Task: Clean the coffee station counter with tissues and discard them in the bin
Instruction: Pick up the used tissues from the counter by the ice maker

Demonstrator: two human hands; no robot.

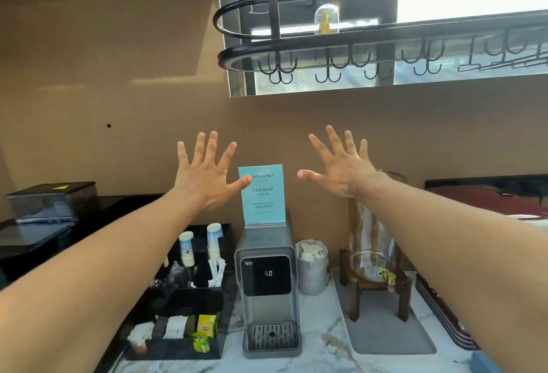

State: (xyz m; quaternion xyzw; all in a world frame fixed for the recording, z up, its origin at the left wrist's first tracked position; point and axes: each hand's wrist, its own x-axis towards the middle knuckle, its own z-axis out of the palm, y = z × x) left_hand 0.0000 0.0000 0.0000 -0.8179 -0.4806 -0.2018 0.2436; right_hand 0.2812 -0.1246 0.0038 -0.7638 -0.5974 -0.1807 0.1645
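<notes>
Above the marble worktop [320,352] we hold both hands up, backs toward us. Our left hand [204,177] and right hand [341,171] each have the grip open, fingers spread wide, holding nothing. Below them a water dispenser [268,289] reading 50 stands on the worktop, with a blue sign [262,194] on top. Left of it sits a black organiser [184,307] with paper cups [215,240] and tea packets [204,325]. Right of it stands a glass jar [372,251] on a tray [385,340]. We cannot see any tissues or a bin.
</notes>
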